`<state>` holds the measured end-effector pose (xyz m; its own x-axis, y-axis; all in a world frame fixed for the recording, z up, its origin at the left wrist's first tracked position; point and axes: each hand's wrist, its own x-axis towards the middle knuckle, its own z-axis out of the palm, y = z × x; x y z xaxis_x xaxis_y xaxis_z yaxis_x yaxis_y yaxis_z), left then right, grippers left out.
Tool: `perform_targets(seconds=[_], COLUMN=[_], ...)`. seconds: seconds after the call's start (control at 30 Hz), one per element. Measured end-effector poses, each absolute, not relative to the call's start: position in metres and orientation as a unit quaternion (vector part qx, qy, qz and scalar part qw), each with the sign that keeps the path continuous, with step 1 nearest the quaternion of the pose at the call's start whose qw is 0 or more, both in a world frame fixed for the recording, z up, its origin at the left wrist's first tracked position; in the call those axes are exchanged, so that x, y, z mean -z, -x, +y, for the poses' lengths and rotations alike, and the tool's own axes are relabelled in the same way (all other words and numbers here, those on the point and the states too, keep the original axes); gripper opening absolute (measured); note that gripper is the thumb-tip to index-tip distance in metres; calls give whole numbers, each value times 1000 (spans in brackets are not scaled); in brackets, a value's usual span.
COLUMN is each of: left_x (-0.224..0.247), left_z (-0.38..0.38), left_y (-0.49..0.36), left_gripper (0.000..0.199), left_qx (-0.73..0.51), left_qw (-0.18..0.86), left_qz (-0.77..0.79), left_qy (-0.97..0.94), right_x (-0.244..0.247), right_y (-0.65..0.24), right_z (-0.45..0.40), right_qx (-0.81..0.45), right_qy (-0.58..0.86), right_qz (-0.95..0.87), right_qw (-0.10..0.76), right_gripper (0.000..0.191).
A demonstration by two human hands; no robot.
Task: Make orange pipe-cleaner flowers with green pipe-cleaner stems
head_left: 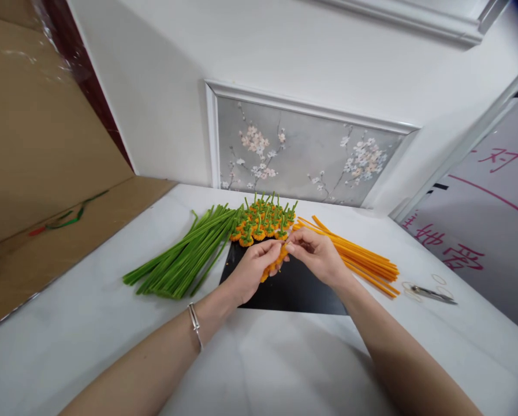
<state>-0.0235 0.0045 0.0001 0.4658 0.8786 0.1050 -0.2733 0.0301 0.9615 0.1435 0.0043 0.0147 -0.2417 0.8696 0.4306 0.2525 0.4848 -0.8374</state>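
Observation:
An orange pipe cleaner (265, 274), bent into small loops, is held between my two hands above a black mat (293, 292). My left hand (259, 263) is closed around its looped part. With thumb and fingers pinched, my right hand (313, 251) grips its upper end. Just beyond my hands stand several small orange pieces with green tops and stems (263, 219), packed close together. Left of the mat lies a bundle of green pipe cleaners (185, 257). To the right of my right hand is a bundle of straight orange pipe cleaners (365, 260).
Small scissors (434, 294) and several thin rubber bands (439, 279) lie on the white marbled table (111, 346) at the right. Behind the table rises a wall with a framed blossom panel (302, 150). Cardboard (46, 127) borders the left, and a board with pink writing (484, 219) the right.

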Motion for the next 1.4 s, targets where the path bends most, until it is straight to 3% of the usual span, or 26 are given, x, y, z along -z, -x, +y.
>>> perform_targets(seconds=[0.13, 0.4, 0.63, 0.8, 1.0, 1.17, 1.4], left_x=[0, 4, -2, -11, -12, -7, -5], left_z=[3, 1, 6, 7, 14, 19, 18], left_y=[21, 19, 24, 29, 36, 40, 41], left_gripper=[39, 30, 27, 28, 21, 18, 18], left_qx=[-449, -464, -474, -482, -483, -473, -424], left_qw=[677, 628, 612, 604, 458, 329, 231], left_qz=[281, 304, 300, 302, 365, 380, 383], left_qy=[-512, -546, -558, -559, -651, -724, -788], right_x=[-14, -7, -5, -6, -17, -26, -29], right_y=[-142, -133, -143, -157, -158, -155, -149], right_z=[3, 4, 9, 12, 2, -10, -12], right_qx=[-370, -444, -391, -332, -123, -51, -32], right_qy=[383, 373, 390, 438, 444, 418, 391], right_qz=[-719, -687, -688, -754, -827, -853, -851], right_qw=[447, 438, 471, 359, 323, 307, 350], right_gripper=[20, 31, 38, 17, 17, 20, 21])
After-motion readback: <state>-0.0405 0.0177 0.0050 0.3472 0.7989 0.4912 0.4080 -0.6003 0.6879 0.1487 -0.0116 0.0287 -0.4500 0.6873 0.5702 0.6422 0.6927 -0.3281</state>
